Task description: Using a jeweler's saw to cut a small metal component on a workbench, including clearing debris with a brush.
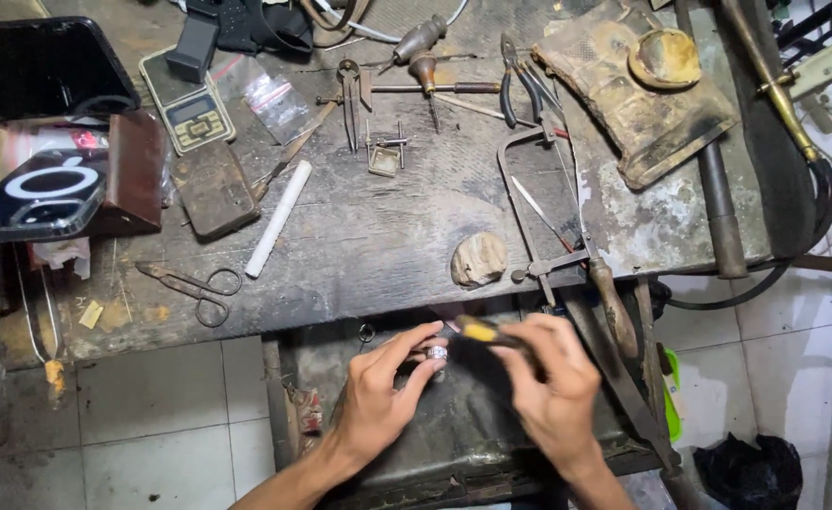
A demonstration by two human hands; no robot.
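My left hand pinches a small silver ring between thumb and fingers, just below the front edge of the worn wooden workbench. My right hand grips a small tool with a yellow and black handle, its tip pointing at the ring. Both hands hover over a dark open drawer under the bench. The tool is blurred, so its kind is unclear.
On the bench lie a jeweller's saw frame, scissors, a white stick, a pocket scale, pliers, dividers, a stone lump and a charred pad. A torch and hose run along the right. White tiled floor lies below.
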